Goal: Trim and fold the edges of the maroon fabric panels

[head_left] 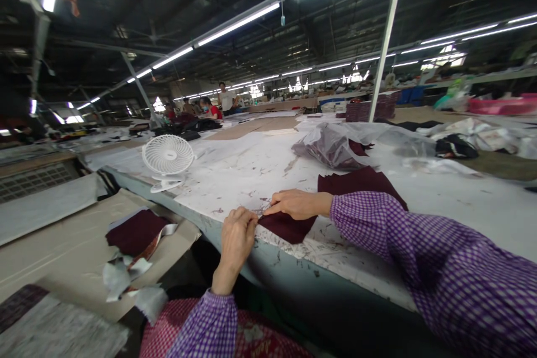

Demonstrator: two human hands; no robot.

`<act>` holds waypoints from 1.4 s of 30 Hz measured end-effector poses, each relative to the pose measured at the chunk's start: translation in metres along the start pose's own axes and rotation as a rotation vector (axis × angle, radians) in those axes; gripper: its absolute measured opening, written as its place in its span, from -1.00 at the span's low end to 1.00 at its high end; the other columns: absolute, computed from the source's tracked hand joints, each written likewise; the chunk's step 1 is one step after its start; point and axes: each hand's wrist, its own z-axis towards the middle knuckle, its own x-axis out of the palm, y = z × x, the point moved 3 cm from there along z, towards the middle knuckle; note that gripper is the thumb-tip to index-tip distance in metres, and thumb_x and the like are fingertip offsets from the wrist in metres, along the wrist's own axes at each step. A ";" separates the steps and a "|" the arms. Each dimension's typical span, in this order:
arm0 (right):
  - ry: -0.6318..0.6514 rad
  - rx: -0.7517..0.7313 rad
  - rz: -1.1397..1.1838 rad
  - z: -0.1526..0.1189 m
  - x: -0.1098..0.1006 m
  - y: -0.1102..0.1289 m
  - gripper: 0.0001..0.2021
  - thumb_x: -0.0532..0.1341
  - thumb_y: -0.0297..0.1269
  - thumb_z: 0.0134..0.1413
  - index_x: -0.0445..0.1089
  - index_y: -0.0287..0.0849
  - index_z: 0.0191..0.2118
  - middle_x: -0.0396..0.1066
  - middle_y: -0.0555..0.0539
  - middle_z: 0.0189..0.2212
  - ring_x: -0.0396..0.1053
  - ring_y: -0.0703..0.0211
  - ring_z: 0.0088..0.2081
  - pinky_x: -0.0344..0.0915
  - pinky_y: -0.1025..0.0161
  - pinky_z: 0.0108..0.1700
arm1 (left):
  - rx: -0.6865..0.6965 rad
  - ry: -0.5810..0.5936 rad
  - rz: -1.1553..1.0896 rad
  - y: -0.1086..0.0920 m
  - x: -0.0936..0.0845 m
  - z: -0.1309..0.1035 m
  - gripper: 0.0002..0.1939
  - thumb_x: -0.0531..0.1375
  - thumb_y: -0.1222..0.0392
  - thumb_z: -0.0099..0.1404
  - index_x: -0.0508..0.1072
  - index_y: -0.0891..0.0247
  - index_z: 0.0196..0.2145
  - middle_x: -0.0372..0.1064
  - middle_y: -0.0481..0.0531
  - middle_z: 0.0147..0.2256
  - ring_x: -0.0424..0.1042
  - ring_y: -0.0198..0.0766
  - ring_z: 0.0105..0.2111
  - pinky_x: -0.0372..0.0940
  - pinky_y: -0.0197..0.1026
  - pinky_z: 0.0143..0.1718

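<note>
A small dark maroon fabric piece (289, 226) lies flat at the front edge of the white-topped table (235, 179). My left hand (239, 234) is closed at the piece's left corner, thumb and fingers pinched together on it. Over the same corner, my right hand (296, 203) lies palm down with its fingers stretched out, the fingertips pressing on the cloth close to the left thumb. Behind my right wrist is a larger stack of maroon fabric (361, 182), partly covered by the purple checked sleeve (373, 215).
A white fan (168, 155) stands on the table at the left. Clear plastic wrap (331, 145) with maroon cloth inside lies beyond the stack. Lower left, fabric scraps (138, 232) rest on a beige sheet (54, 257). Co-workers (226, 99) are far back; a white pole (388, 39) rises behind.
</note>
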 end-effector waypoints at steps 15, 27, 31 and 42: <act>-0.014 0.000 -0.009 0.002 -0.005 0.011 -0.53 0.04 -0.40 0.17 0.27 0.00 0.19 0.30 -0.16 -0.19 0.27 0.11 -0.22 0.22 0.18 -0.10 | 0.010 -0.103 0.005 -0.010 -0.001 -0.016 -0.57 0.02 0.17 0.35 0.26 0.27 0.15 0.31 0.18 0.08 0.27 -0.06 0.04 0.21 0.03 0.06; -0.025 0.245 0.261 0.005 -0.002 -0.037 -0.24 0.28 0.01 -0.07 0.17 -0.23 0.23 0.29 -0.28 0.02 0.27 -0.07 0.02 0.19 0.07 0.06 | 0.112 -0.074 0.072 -0.025 0.012 -0.033 -0.62 -0.07 0.16 0.42 0.37 0.22 0.08 0.34 0.11 0.11 0.22 -0.11 0.18 0.08 0.15 0.22; 0.016 0.314 0.375 0.005 0.000 -0.039 -0.40 0.33 -0.03 -0.09 0.35 -0.24 0.07 0.41 -0.13 -0.22 0.35 0.12 -0.25 0.28 0.21 -0.16 | 0.166 -0.075 0.080 -0.016 0.018 -0.033 -0.62 -0.07 0.19 0.42 0.36 0.24 0.09 0.33 0.10 0.12 0.22 -0.12 0.18 0.08 0.14 0.22; -0.185 0.263 0.159 -0.001 -0.053 -0.019 -0.85 0.13 -0.30 0.20 0.43 -0.18 -0.28 0.44 0.00 -0.36 0.33 0.25 -0.31 0.19 0.34 -0.24 | 0.162 -0.217 -0.008 0.022 0.037 -0.041 -0.54 -0.03 0.16 0.39 0.19 0.19 0.22 0.31 0.14 0.13 0.27 -0.09 0.15 0.16 0.12 0.19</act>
